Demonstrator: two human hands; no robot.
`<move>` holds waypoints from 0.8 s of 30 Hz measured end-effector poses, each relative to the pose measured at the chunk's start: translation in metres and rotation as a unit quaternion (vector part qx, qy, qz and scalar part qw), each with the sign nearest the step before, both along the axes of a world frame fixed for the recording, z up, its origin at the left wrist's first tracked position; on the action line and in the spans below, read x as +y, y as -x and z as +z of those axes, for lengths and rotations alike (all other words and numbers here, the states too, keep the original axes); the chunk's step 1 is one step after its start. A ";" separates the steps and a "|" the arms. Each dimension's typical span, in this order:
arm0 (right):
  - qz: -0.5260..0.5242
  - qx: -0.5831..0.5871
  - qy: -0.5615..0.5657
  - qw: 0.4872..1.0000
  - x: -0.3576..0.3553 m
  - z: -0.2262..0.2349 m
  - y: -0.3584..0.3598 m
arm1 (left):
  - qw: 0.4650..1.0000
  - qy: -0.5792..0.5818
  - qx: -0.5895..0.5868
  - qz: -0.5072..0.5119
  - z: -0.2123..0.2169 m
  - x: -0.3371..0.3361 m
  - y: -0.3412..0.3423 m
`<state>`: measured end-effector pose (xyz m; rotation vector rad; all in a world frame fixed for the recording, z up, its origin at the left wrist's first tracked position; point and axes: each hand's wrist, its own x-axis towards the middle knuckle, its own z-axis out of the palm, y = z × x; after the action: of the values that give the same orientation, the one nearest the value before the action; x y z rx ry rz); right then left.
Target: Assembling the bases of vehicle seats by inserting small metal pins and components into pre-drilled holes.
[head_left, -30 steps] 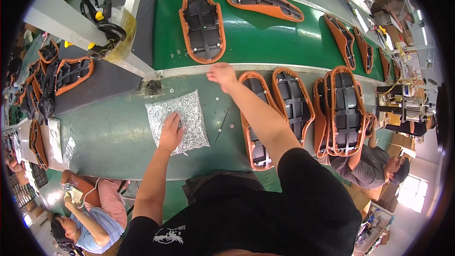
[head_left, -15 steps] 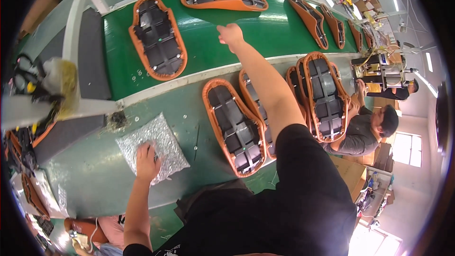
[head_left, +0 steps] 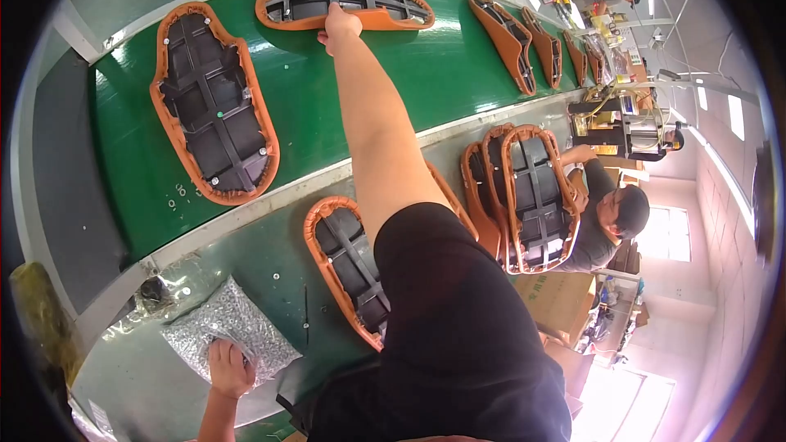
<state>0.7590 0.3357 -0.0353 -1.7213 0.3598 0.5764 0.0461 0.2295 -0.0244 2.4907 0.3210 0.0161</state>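
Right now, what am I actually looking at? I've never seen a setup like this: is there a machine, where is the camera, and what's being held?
No robot is at work here: these are a person's own two bare hands. The wide, round-looking view comes from a camera worn on their head, looking down, so straight edges bend near the rim.

The left hand is on a clear bag of small silvery pieces, lying on the nearer table. The right hand reaches across to the edge of an orange-rimmed panel on a green surface. Whether either hand grips anything, I can't tell.

More such panels lie around, including an upright one at left. A co-worker is at the right.
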 end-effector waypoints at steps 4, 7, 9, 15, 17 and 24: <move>-0.034 -0.026 -0.086 0.995 -0.010 -0.012 -0.006 | 0.999 -0.004 -0.019 -0.029 0.000 0.003 -0.007; -0.038 -0.044 -0.123 0.991 -0.049 -0.009 -0.014 | 0.999 -0.008 -0.005 -0.046 -0.008 0.006 -0.014; 0.000 -0.009 -0.126 0.992 -0.084 0.002 0.000 | 0.998 -0.019 0.020 -0.048 -0.009 0.004 -0.012; 0.154 -0.009 -0.164 0.974 -0.233 0.079 0.088 | 0.990 -0.053 0.109 -0.071 -0.004 0.005 -0.023; 0.208 -0.042 -0.078 0.974 -0.268 0.121 0.164 | 0.977 -0.095 0.175 -0.077 0.008 0.003 -0.018; 0.351 0.027 -0.168 0.921 -0.387 0.123 0.379 | 0.937 -0.149 0.304 -0.088 0.016 0.005 -0.010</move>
<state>0.3801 -0.0513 0.0877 -1.4699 -0.3346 1.1344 0.0566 0.2348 -0.0080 2.7635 0.3651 -0.8520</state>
